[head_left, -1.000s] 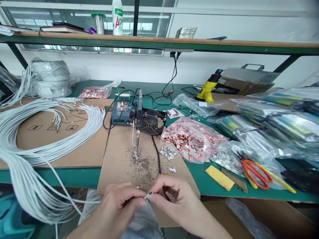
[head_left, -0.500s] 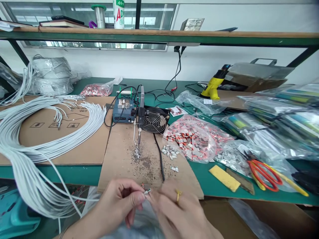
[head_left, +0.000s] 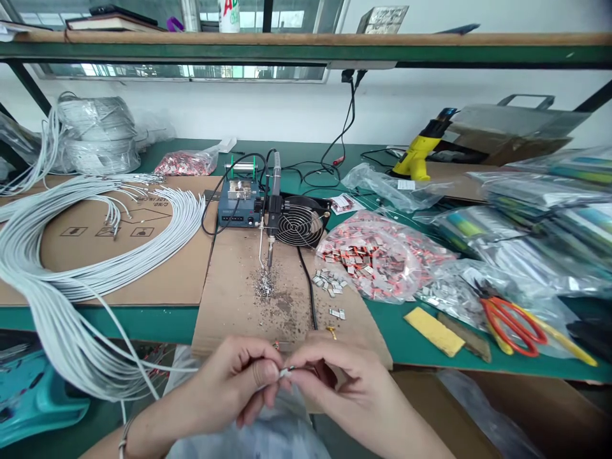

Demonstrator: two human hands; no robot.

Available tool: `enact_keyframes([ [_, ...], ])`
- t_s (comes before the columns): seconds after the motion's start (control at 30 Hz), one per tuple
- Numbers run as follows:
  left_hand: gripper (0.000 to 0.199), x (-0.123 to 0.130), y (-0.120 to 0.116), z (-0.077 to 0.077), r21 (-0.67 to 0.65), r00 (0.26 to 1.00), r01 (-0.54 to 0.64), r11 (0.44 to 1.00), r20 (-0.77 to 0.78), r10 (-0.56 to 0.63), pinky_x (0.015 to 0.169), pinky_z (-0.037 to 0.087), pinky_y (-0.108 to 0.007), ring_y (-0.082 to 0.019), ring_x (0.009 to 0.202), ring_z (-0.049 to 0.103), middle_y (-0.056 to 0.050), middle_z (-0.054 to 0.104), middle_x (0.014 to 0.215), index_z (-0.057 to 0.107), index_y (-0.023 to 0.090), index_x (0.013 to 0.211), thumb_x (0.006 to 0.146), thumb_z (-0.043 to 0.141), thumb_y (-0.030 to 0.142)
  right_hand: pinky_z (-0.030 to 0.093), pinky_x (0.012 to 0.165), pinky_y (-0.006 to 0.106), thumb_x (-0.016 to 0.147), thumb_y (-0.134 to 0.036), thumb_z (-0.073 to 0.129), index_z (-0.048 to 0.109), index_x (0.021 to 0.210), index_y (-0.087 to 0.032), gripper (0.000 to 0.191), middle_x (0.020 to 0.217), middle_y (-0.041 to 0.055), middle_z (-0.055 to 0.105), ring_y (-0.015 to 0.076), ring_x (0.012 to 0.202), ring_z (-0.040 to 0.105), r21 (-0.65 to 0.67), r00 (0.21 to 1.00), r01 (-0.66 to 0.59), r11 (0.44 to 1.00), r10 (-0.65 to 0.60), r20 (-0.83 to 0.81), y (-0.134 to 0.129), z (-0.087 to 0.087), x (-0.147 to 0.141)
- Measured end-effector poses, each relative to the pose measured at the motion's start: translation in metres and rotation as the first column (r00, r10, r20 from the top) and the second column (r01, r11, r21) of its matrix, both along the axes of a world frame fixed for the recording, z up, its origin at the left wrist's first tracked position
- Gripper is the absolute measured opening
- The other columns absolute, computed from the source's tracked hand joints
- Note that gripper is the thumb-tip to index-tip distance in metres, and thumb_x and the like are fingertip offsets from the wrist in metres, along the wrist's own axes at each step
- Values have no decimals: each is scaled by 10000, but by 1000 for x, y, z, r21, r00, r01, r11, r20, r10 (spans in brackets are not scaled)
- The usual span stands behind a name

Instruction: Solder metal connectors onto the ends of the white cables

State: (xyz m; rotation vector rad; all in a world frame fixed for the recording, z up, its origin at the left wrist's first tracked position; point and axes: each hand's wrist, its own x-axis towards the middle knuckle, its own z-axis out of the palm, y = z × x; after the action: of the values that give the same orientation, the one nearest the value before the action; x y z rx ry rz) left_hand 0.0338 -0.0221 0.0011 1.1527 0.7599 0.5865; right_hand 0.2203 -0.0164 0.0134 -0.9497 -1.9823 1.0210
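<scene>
While the left hand (head_left: 243, 379) pinches a small white piece (head_left: 285, 371) between thumb and finger, the right hand (head_left: 339, 376) grips its darker end, so the piece sits between both sets of fingertips, near the cardboard's (head_left: 229, 319) front edge. Beyond, a soldering iron (head_left: 274, 210) points down at scattered debris (head_left: 264, 285), beside a black fan (head_left: 301, 224). Loose connectors (head_left: 329, 282) lie rightward, next to a bulging clear bag (head_left: 396, 264); leftward, a bundle of white cables (head_left: 62, 325) spills over the table (head_left: 179, 331) edge.
</scene>
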Motion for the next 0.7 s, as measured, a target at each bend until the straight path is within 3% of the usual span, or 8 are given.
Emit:
enact_keyframes([
  [0.07, 420, 1, 0, -1, 14, 1000, 8, 1000, -5, -8, 354, 246, -130, -14, 379, 354, 32, 444, 550, 470, 128, 699, 828, 474, 527, 347, 491, 214, 813, -218, 601, 675, 753, -166, 108, 583, 15, 560, 104, 536, 481, -32, 997, -29, 999, 26, -76, 3, -2, -2],
  [0.13, 419, 1, 0, -3, 45, 1000, -3, 999, 10, 2, 377, 261, -125, -13, 406, 365, 32, 438, 565, 468, 126, 701, 835, 467, 524, 343, 468, 207, 788, -214, 630, 673, 716, -154, 103, 560, 21, 563, 101, 508, 483, -84, 964, -65, 994, 41, -262, 4, -7, -8],
  [0.27, 428, 3, 2, -10, 74, 997, -33, 997, 69, 28, 388, 265, -118, -11, 419, 372, 29, 443, 565, 468, 122, 697, 821, 487, 531, 368, 465, 185, 757, -194, 662, 645, 695, -179, 66, 558, -5, 565, 84, 477, 498, -225, 769, -105, 969, -64, -636, 1, -28, -28],
  [0.37, 437, 3, 4, -7, 19, 995, -38, 999, 93, 36, 365, 269, -121, -16, 399, 390, 18, 480, 574, 459, 127, 703, 777, 538, 551, 311, 390, 158, 751, -309, 680, 644, 715, -187, 133, 540, -17, 540, 58, 401, 419, -386, 666, -242, 890, -137, -734, 1, -39, -34],
  [0.43, 430, 3, 6, -2, 4, 993, -99, 995, 60, 98, 355, 281, -119, -18, 392, 403, 19, 490, 589, 461, 129, 720, 753, 574, 543, 271, 370, 152, 713, -364, 708, 661, 720, -170, 200, 520, -19, 499, 49, 394, 358, -431, 709, -216, 876, -163, -686, 4, -40, -31],
  [0.57, 400, 2, 5, 8, 19, 982, -179, 984, -50, 180, 357, 322, -125, -29, 385, 400, 54, 424, 525, 485, 131, 735, 743, 596, 515, 325, 453, 170, 667, -279, 738, 688, 798, -171, 177, 536, -35, 433, 69, 486, 386, -358, 864, 26, 933, -201, -461, 11, -24, -15],
  [0.7, 344, 0, 3, 9, 87, 973, -136, 987, -178, 149, 398, 362, -140, -41, 414, 419, 49, 435, 526, 540, 129, 775, 783, 565, 472, 268, 447, 186, 740, -270, 651, 670, 778, -149, 128, 526, -36, 400, 77, 497, 344, -301, 973, 22, 953, -89, -213, 14, -5, -7],
])
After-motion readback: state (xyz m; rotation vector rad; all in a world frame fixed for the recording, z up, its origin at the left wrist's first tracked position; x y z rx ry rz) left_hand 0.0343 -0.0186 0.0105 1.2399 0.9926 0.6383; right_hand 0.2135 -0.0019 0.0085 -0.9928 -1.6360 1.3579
